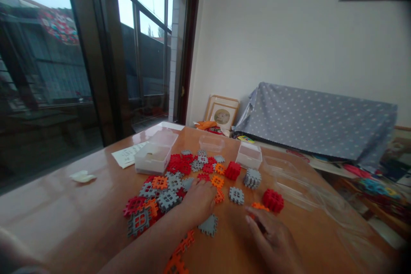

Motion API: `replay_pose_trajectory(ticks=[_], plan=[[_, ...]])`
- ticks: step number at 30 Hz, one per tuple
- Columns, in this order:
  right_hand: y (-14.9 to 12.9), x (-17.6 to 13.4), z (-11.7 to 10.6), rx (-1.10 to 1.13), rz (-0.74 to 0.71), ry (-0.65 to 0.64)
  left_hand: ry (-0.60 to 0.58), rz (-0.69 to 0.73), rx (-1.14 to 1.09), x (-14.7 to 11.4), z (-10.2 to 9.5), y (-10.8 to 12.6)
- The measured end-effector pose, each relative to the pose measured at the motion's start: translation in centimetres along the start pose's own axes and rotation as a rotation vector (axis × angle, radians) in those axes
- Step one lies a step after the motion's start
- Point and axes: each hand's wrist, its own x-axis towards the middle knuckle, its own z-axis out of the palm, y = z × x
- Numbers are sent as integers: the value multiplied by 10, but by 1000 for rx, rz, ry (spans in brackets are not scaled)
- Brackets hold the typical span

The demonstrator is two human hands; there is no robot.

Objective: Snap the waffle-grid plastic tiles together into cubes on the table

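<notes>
Interlocking plastic waffle tiles (180, 175) in red, grey and orange lie scattered across the glossy wooden surface (80, 218), most of them just in front of a clear plastic box with a white base (153, 157). We lay our left hand (199, 200) palm-down on the pile, fingers spread and loosely curled over the pieces, its fingertips touching an orange tile (217, 181) on the side of the box nearer us; whether it grips anything we cannot tell. Our right hand (272, 242) lies further from the box, well to its right, fingers partly bent and blurred, with an orange piece (259, 206) just at its fingertips; we cannot tell if it is held. A stacked red block (273, 200) sits beside that piece. A grey stack (252, 178) and a second small clear box (249, 155) stand to the right of the first box. A loose grey triangular tile (208, 225) lies between our two hands.
</notes>
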Motion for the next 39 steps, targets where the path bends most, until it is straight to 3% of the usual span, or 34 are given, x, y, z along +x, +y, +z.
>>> replay_pose_trajectory(ticks=[8,14,20,22,31,39], plan=[[-4,1,-1,37,-18,-17,105,-113,-185,6,2,-1],[-7,2,-2,48,-43,33,176,-231,-482,11,-6,0],[-13,2,-2,47,-55,81,149,-366,-1372,6,-20,11],[-14,2,-1,58,-45,94,124,-380,-1499,5,-21,13],[-26,3,8,290,138,61,1,-322,-1597,3,-16,23],[-42,8,4,756,281,28,-293,-156,-1468,-4,-8,37]])
